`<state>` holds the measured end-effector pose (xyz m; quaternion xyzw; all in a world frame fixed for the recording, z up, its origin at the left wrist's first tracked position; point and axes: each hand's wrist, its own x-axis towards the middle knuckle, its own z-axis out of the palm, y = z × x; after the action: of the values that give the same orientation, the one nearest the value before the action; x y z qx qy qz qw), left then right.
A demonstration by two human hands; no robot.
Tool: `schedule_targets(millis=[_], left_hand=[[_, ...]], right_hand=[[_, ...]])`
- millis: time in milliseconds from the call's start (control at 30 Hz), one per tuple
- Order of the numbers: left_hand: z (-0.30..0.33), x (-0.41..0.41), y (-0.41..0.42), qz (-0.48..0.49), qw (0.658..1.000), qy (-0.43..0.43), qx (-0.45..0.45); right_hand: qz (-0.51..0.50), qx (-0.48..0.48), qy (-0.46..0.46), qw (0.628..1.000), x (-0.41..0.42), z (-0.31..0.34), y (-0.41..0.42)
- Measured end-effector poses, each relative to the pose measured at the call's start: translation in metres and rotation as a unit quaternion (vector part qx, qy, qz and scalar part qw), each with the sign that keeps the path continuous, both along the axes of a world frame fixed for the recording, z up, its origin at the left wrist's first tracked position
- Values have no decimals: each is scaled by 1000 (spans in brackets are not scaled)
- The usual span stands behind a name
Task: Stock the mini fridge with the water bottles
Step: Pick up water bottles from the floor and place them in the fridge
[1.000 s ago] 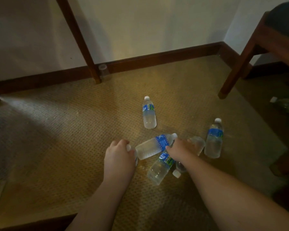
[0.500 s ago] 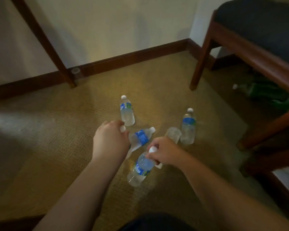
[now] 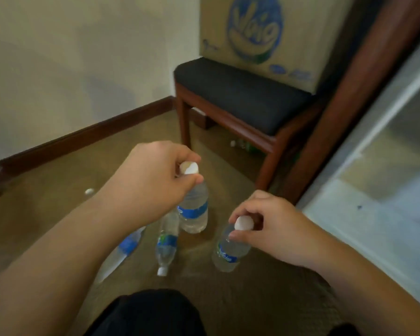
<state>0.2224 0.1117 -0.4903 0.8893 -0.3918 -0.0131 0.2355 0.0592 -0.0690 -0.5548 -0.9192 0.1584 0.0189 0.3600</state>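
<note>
My left hand [image 3: 150,180] grips a clear water bottle [image 3: 194,209] with a blue label by its white cap, and the bottle hangs upright above the carpet. My right hand [image 3: 277,229] pinches the cap of a second water bottle [image 3: 228,253], which hangs tilted. Two more bottles lie on the carpet below: one [image 3: 166,243] with its cap toward me, another [image 3: 121,251] partly hidden under my left forearm. The open mini fridge [image 3: 383,170] shows its white interior at the right edge.
A wooden chair with a dark cushion [image 3: 240,95] stands ahead, carrying a cardboard box [image 3: 264,32] with a blue logo. A green bottle [image 3: 247,145] lies under the chair. A loose white cap [image 3: 89,191] rests on the carpet at left. A dark baseboard runs along the wall.
Both hands have lifted a bottle each by the cap off the carpet. The view has swung right, bringing the chair, the box and the fridge into sight.
</note>
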Motion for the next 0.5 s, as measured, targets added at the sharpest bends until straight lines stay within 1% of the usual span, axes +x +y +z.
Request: schedule_targets(millis=[100, 200, 300, 400, 500], left_hand=[[21, -24, -39, -72, 997, -3, -30], [35, -49, -79, -153, 987, -21, -47], [40, -73, -117, -219, 973, -19, -66], [39, -98, -152, -270, 958, -15, -92], [33, -124, -183, -308, 945, -10, -110]], right_hand=[[-89, -18, -32, 995, -41, 29, -30], [-190, -24, -65, 979, -81, 47, -59], [-246, -67, -72, 964, -119, 55, -89], [-322, -98, -96, 937, -155, 56, -116], [-402, -129, -130, 897, -179, 43, -138]])
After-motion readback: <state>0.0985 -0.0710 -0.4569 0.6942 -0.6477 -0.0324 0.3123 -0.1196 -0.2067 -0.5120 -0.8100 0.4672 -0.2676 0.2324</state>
